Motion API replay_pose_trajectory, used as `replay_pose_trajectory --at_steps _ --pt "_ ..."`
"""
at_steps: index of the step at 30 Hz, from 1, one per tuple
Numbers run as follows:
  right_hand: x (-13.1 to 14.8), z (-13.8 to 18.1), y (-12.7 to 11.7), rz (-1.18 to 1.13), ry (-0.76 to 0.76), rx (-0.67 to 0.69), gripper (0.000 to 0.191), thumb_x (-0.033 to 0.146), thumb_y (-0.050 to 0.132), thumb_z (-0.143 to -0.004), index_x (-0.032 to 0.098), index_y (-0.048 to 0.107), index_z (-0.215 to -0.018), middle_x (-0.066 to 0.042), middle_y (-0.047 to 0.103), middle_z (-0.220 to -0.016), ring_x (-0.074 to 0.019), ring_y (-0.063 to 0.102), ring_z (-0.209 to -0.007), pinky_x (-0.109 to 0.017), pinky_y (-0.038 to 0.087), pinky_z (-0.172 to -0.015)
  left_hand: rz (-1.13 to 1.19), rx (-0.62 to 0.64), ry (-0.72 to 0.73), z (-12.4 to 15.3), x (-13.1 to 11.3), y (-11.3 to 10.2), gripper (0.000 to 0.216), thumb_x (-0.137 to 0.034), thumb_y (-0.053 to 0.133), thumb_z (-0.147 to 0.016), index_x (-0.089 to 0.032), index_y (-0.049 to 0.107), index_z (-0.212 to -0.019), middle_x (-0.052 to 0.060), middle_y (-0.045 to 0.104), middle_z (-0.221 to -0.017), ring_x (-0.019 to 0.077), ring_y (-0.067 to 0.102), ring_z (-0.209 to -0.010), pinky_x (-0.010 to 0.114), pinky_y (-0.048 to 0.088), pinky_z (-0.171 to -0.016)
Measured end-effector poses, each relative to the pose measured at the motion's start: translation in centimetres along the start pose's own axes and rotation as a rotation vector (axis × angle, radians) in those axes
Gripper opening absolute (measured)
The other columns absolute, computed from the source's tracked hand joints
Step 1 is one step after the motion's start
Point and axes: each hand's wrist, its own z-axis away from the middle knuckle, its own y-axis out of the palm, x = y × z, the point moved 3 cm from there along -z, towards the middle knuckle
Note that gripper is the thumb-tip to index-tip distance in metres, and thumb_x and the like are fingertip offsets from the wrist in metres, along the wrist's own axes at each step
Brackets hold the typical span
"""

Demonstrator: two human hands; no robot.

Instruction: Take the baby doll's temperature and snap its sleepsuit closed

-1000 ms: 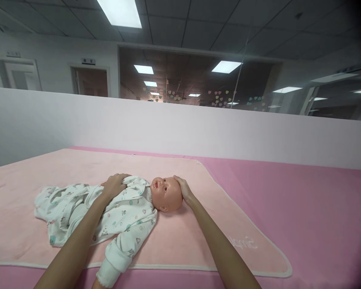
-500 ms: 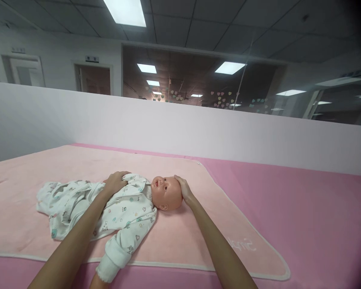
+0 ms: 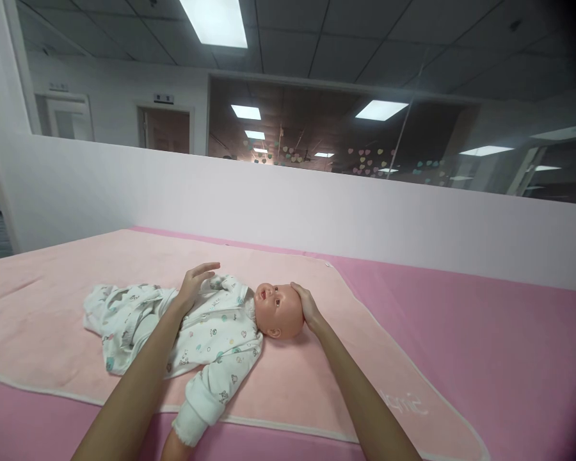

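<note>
With the right hand (image 3: 308,304) laid on the head (image 3: 279,314) of the doll (image 3: 211,336), fingers curved, not clenched, at lower centre of the frame. With the left hand (image 3: 199,282) unclenched, fingers stretched, over the trunk, left of centre; difficult to tell if touching the clothes (image 3: 223,320). Lying lengthwise across the frame, head rightward, on peach blanket (image 3: 292,397).

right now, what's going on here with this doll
A person has both hands at a doll in a printed white outfit, lying on its back on a peach mat. The right hand cups the top of its head. The left hand is over its torso, fingers extended; whether the palm touches is unclear. The doll's near arm reaches past the mat's edge over the pink surface.
</note>
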Motion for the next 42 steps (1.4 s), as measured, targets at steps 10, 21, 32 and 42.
replay_pose_trajectory --at_steps 10,21,32,42 --pt "4.4 1.1 0.1 0.692 -0.562 -0.135 0.02 0.031 0.046 -0.076 0.02 0.064 -0.075 -0.005 0.065 -0.083 -0.0211 0.054 -0.085 -0.037 0.03 -0.093 -0.226 0.555 0.083 2.1 -1.6 4.6 0.04 -0.03 0.064 -0.058 -0.018 0.066 -0.096 0.005 0.065 -0.085 0.016 0.056 -0.073 0.025 0.042 -0.063" --pt "4.3 2.7 12.7 1.603 -0.843 0.416 0.024 0.003 0.044 -0.073 0.019 0.06 -0.068 -0.007 0.064 -0.066 -0.0203 0.055 -0.073 -0.04 0.019 -0.096 0.087 0.275 -0.111 1.2 -0.6 3.6 0.047 -0.039 0.062 -0.064 -0.013 0.063 -0.102 0.006 0.067 -0.082 0.0162 0.058 -0.072 0.024 0.042 -0.063" --pt "5.3 0.7 12.1 1.435 -0.588 0.241 0.021 0.018 0.053 -0.074 0.022 0.058 -0.055 -0.004 0.058 -0.053 -0.0206 0.056 -0.069 -0.034 0.034 -0.08 0.238 0.194 -0.249 0.9 0.1 3.0 0.044 -0.043 0.061 -0.062 -0.013 0.067 -0.095 0.006 0.069 -0.088 0.0194 0.059 -0.079 0.026 0.043 -0.067" --pt "9.9 8.0 4.3 0.552 -0.395 -0.17 0.022 0.03 0.052 -0.076 0.018 0.066 -0.088 -0.004 0.067 -0.09 -0.0164 0.06 -0.082 -0.028 0.045 -0.073 0.329 0.197 -0.273 1.2 -0.1 3.2 0.044 -0.047 0.063 -0.063 -0.014 0.066 -0.093 0.005 0.066 -0.08 0.0143 0.056 -0.068 0.023 0.039 -0.059"
